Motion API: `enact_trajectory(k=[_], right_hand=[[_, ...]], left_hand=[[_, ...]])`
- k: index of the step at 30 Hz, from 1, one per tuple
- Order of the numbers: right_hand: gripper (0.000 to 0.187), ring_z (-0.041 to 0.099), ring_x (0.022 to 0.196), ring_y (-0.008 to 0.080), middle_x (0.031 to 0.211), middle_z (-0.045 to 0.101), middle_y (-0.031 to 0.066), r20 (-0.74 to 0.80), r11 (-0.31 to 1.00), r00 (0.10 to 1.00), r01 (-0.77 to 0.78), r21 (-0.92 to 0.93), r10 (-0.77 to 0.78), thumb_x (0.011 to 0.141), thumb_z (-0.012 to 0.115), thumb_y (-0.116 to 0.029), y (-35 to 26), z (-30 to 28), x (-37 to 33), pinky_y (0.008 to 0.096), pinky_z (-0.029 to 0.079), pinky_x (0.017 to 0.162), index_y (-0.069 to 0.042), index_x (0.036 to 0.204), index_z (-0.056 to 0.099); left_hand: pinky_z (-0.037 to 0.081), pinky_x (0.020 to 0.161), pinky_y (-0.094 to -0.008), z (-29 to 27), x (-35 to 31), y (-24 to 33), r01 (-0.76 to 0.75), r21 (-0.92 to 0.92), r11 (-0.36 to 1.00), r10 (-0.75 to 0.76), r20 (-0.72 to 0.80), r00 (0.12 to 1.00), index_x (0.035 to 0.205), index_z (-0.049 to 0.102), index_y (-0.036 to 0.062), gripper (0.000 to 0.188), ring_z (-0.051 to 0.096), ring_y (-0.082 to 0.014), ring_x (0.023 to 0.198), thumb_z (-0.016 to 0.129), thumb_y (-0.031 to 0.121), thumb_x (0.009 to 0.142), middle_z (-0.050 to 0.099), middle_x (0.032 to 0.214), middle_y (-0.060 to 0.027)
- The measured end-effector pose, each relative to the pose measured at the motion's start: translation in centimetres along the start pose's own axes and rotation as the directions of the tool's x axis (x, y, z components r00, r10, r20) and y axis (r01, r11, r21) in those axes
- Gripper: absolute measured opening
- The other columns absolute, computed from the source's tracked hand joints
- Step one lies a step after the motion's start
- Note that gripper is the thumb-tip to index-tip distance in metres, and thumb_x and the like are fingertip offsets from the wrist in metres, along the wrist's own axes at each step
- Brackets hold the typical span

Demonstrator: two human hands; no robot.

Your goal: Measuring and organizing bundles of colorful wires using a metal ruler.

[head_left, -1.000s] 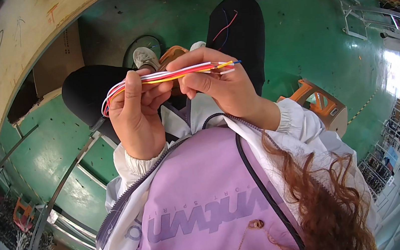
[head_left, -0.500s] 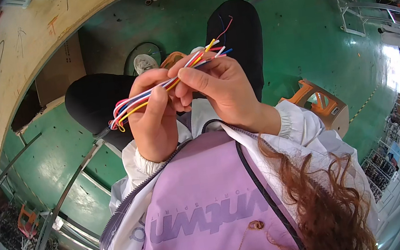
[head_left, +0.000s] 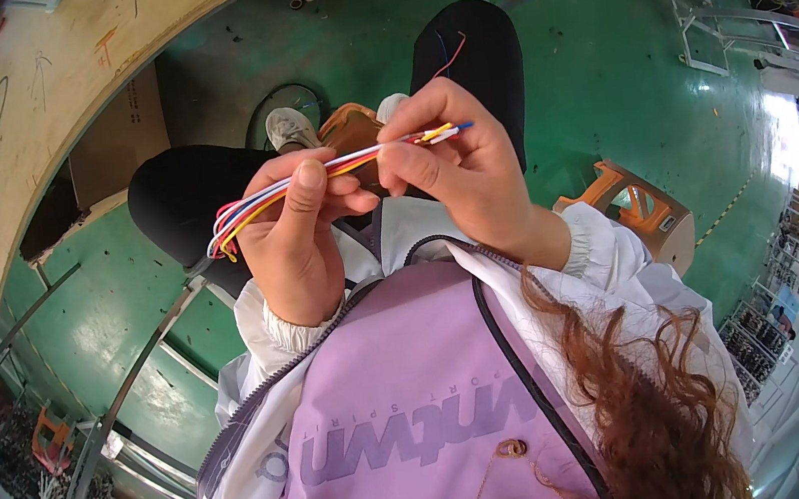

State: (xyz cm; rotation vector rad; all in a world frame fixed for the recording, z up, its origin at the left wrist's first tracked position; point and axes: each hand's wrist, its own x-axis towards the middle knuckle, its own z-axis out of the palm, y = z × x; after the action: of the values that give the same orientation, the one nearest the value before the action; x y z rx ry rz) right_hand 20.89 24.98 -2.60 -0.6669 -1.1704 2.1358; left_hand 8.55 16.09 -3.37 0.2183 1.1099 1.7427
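A thin bundle of coloured wires (head_left: 348,162), white, red, yellow and blue, stretches between my two hands above my lap. My left hand (head_left: 295,223) is closed on its middle, thumb on top. Past that hand, the wires bend over in loops at the left. My right hand (head_left: 459,166) pinches the bundle toward its other end between thumb and fingers. Cut wire tips in yellow, white and blue poke out just beyond the right fingers. A loose red wire piece (head_left: 451,56) lies on my right knee, with a thin blue one beside it.
A wooden table (head_left: 82,59) curves along the far left, with a cardboard box (head_left: 118,140) beneath it. An orange and tan plastic stool (head_left: 639,213) stands on the green floor at the right. Metal frames (head_left: 704,33) are farther right.
The right hand has shifted a little right and turned. The wire tips, fanned out and pointing up before, now lie closer together and more level. The left hand keeps its hold.
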Motion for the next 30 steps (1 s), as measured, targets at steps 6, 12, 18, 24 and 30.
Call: enact_trajectory(k=[6,12,18,24,30], right_hand=[[0.008,0.057,0.071,0.0145,0.079,0.056,0.0067,0.225,0.926,0.936,-0.189,-0.325,0.270,0.085,0.055,-0.011,-1.7,-3.7,1.7,0.0249,0.043,0.062,-0.003,0.085,0.052],[0.020,0.052,0.062,0.0304,0.075,0.054,0.0155,0.356,0.282,0.842,0.255,-0.925,0.405,0.087,0.051,-0.021,-2.8,-1.0,2.7,0.0377,0.040,0.056,-0.002,0.088,0.048],[0.029,0.035,0.052,0.0178,0.058,0.040,0.0106,0.320,0.501,0.745,-0.022,-0.865,0.585,0.092,0.042,-0.021,0.1,-0.9,1.5,0.0305,0.035,0.049,0.001,0.075,0.046],[0.030,0.033,0.054,0.0127,0.058,0.038,0.0067,0.348,0.546,0.635,-0.142,-0.825,0.690,0.093,0.041,-0.022,2.0,-0.2,0.6,0.0294,0.033,0.050,0.001,0.075,0.045],[0.029,0.039,0.048,0.0206,0.056,0.042,0.0105,0.452,0.546,0.593,0.025,-0.837,0.666,0.092,0.042,-0.024,2.9,0.3,0.1,0.0307,0.035,0.048,-0.001,0.074,0.046]], left_hand=[[0.051,0.060,-0.0265,-0.2,0.3,-0.2,0.136,0.066,0.989,-0.137,0.017,0.990,0.092,0.057,-0.0035,0.017,0.062,-0.0192,0.061,0.055,0.012,0.086,0.061,0.075,-0.0117],[0.049,0.057,-0.0225,-0.4,0.3,-1.8,0.167,0.074,0.983,-0.170,0.026,0.985,0.089,0.056,-0.0032,0.017,0.060,-0.0149,0.059,0.056,0.013,0.086,0.060,0.075,-0.0092],[0.036,0.047,-0.0197,-3.4,-2.1,-3.3,0.325,-0.127,0.937,-0.331,-0.027,0.943,0.085,0.055,0.0009,0.020,0.045,-0.0088,0.051,0.051,0.021,0.089,0.051,0.064,-0.0018],[0.026,0.046,-0.0206,-8.0,-4.8,-3.1,0.229,-0.406,0.885,-0.327,-0.189,0.926,0.090,0.051,0.0031,0.021,0.031,-0.0068,0.049,0.047,0.024,0.091,0.041,0.061,0.0027],[0.025,0.044,-0.0202,-12.1,-6.8,-3.3,0.105,-0.585,0.804,-0.327,-0.287,0.900,0.090,0.051,0.0058,0.023,0.027,-0.0051,0.047,0.042,0.026,0.093,0.035,0.060,0.0041]])
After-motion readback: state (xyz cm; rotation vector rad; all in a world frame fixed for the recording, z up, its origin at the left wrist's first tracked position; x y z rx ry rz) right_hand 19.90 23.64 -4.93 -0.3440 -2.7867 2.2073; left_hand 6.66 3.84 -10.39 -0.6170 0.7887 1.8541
